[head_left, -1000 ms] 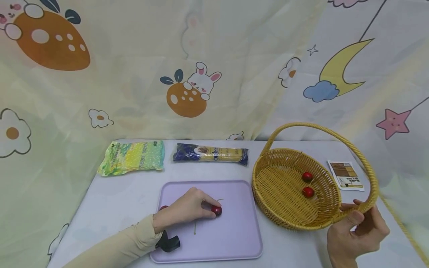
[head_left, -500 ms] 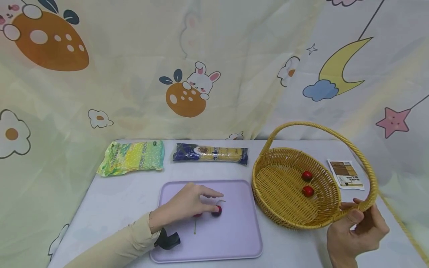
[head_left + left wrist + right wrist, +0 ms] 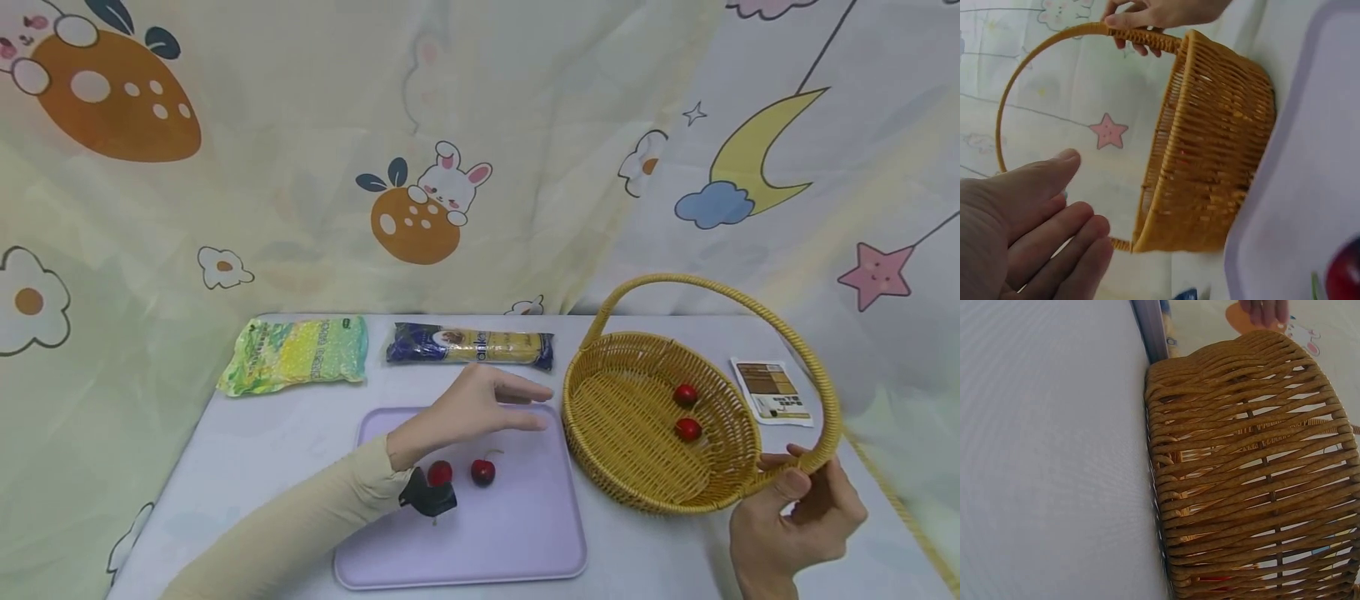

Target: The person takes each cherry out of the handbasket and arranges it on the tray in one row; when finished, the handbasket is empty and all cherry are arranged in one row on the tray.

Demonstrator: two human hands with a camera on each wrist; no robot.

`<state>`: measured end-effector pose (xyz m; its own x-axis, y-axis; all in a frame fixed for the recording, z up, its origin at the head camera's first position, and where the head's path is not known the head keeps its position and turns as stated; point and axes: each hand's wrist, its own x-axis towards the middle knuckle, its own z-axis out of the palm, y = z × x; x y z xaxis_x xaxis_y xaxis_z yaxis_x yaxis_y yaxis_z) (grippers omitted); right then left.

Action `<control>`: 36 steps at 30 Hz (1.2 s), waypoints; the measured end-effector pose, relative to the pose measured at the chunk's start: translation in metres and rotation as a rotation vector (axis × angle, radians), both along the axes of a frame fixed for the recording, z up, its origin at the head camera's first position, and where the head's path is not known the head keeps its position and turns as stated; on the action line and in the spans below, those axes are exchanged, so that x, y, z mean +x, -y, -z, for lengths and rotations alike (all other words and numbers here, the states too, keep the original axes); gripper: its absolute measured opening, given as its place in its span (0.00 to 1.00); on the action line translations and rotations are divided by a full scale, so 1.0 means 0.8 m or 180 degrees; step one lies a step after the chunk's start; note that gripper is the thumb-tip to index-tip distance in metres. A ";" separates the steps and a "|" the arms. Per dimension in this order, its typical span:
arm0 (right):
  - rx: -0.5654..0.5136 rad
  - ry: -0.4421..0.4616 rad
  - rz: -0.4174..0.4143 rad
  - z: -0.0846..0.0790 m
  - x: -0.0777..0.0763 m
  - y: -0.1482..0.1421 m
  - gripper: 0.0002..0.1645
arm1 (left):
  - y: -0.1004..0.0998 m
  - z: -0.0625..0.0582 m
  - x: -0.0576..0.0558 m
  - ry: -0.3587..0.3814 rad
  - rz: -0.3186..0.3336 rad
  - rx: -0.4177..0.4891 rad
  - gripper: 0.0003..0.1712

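My left hand (image 3: 480, 408) hovers over the far right part of the lilac tray (image 3: 510, 542), fingers extended and thumb apart. Nothing shows between them in the left wrist view. Two cherries lie on the tray: a red cherry (image 3: 440, 473) beside my wrist and a darker cherry (image 3: 483, 472) with its stem pointing up. To the right stands a yellow wicker basket (image 3: 630, 492) with an arched handle, and inside it are two red cherries (image 3: 686, 395). My right hand (image 3: 795, 525) grips the foot of the handle at the basket's near right rim.
Along the back of the table lie a green-yellow bag (image 3: 300, 354) and a blue-yellow packet (image 3: 471, 346). A small brown-white sachet (image 3: 772, 392) is behind the basket's right side. A printed curtain (image 3: 300, 167) hangs right behind the table.
My left hand has let go of the darker cherry, which stays on the tray. It has risen and moved right and away toward the basket. My right hand keeps its grip.
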<state>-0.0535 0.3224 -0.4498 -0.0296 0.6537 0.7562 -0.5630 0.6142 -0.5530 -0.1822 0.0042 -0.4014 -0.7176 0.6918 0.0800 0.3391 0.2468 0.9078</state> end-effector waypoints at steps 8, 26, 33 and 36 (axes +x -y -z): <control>0.0084 0.0028 0.0044 0.005 -0.001 -0.006 0.26 | -0.065 0.002 -0.020 0.0584 0.0084 0.0409 0.23; 0.0100 -0.0051 -0.0001 0.008 -0.001 -0.010 0.26 | -0.166 0.007 -0.039 0.0859 0.0138 0.0897 0.21; 0.0100 -0.0068 -0.0030 0.008 -0.001 -0.009 0.27 | -0.199 0.009 -0.041 0.0857 0.0152 0.0863 0.22; 0.0072 -0.0129 -0.0065 0.005 -0.001 -0.006 0.28 | -0.214 0.012 -0.041 0.0865 0.0144 0.0837 0.21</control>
<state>-0.0545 0.3271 -0.4541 -0.0120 0.6360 0.7716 -0.5972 0.6144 -0.5156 -0.2151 0.1754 -0.4107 -0.7064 0.7044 0.0701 0.0826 -0.0164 0.9965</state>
